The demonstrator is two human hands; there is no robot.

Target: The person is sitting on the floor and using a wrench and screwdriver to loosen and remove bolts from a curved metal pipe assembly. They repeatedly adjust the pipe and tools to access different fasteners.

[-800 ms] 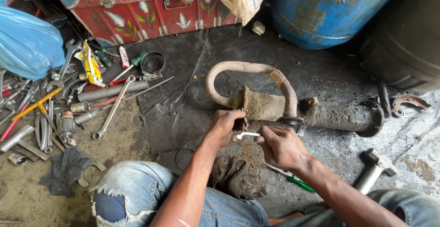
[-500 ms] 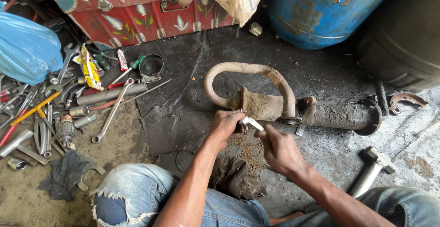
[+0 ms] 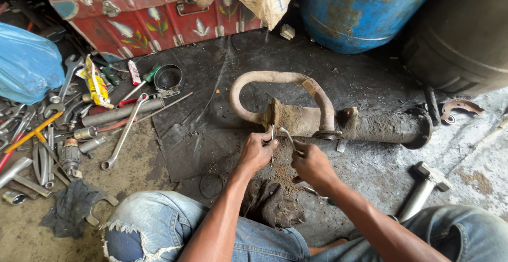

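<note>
A rusty, dirt-caked metal housing with a curved pipe loop (image 3: 296,95) lies on a dark floor mat (image 3: 201,114) in front of me. My left hand (image 3: 257,151) is closed against the near end of the housing, fingers pinching something small at it. My right hand (image 3: 311,164) is shut on a thin metal spanner (image 3: 288,138), its head angled up toward the housing beside the left hand. Loose rust crumbs lie under both hands. A dark rag (image 3: 272,204) sits between my knees.
Several spanners, sockets and screwdrivers (image 3: 69,130) are scattered at left by a blue plastic bag (image 3: 26,63). A red painted toolbox (image 3: 153,16) and a blue drum (image 3: 365,8) stand behind. A hammer (image 3: 423,190) lies at right, a curved metal piece (image 3: 460,108) further back.
My right hand has swung the spanner from lying flat to angled upward and shifted slightly left. The left hand stays at the housing's end.
</note>
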